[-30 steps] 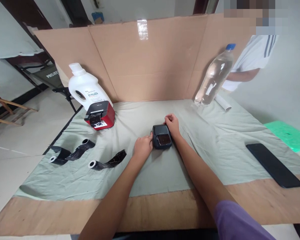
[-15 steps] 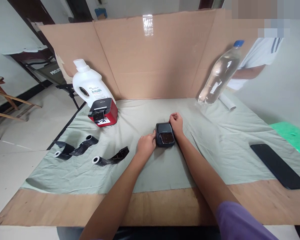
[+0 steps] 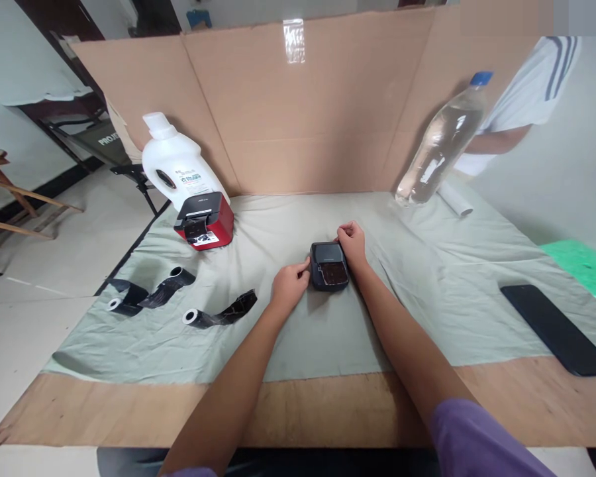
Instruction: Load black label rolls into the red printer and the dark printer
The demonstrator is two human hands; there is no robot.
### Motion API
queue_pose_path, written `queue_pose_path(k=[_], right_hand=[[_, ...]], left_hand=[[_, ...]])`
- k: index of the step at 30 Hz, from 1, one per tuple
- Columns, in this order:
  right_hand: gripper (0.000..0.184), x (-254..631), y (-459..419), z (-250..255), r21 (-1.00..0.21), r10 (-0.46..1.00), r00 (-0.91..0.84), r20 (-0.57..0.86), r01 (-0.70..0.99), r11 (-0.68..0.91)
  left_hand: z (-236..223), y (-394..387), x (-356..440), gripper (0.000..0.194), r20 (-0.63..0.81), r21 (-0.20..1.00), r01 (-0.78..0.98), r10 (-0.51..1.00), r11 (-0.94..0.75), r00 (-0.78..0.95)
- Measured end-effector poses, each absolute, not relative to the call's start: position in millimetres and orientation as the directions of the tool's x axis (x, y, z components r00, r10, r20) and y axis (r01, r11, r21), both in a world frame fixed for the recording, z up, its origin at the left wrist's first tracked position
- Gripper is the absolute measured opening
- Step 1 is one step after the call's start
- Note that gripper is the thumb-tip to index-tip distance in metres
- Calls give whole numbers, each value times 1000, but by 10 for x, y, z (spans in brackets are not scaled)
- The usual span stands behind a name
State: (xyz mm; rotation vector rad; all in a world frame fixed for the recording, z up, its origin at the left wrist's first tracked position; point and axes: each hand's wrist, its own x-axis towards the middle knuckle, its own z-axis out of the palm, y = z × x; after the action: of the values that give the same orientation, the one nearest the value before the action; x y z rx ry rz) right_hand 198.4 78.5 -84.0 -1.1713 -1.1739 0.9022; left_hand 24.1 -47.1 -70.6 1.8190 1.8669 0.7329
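A small black portable printer lies on the green cloth between my hands. Its dark upper panel faces up, with a brown-black glossy part in front. My left hand is closed at its left side, the thumb and forefinger against the casing. At the back right corner, my right hand has curled, pinched fingers touching the printer; their tips are partly hidden. Left of my hands lie black rolls with white cores, one roll with its strip pulled out and another pair joined by a strip.
A red and black printer stands before a white detergent bottle. At the right are a clear bottle, a white tube and a black phone. Cardboard walls the back; a person's arm shows behind.
The view has tilted and shifted slightly. Both hands stay at the printer, with only slight movement of the fingers; the person behind has leaned a little.
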Motion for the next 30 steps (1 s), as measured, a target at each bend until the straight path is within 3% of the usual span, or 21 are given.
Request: queue_pose_path(k=[10, 15, 23, 30], right_hand=[[11, 1986, 820, -861, -978, 954, 212, 210, 60, 202], [12, 1985, 836, -878, -977, 955, 206, 214, 62, 206], [11, 1992, 820, -850, -978, 959, 196, 206, 83, 193], [13, 1973, 792, -829, -969, 941, 237, 240, 116, 218]], left_hand=[[-765, -408, 196, 43, 129, 875, 480, 983, -52, -128], [-743, -414, 199, 40, 153, 930, 357, 974, -85, -167], [-781, -407, 203, 42, 160, 936, 338, 976, -103, -146], [-735, -440, 207, 43, 136, 880, 469, 987, -80, -86]])
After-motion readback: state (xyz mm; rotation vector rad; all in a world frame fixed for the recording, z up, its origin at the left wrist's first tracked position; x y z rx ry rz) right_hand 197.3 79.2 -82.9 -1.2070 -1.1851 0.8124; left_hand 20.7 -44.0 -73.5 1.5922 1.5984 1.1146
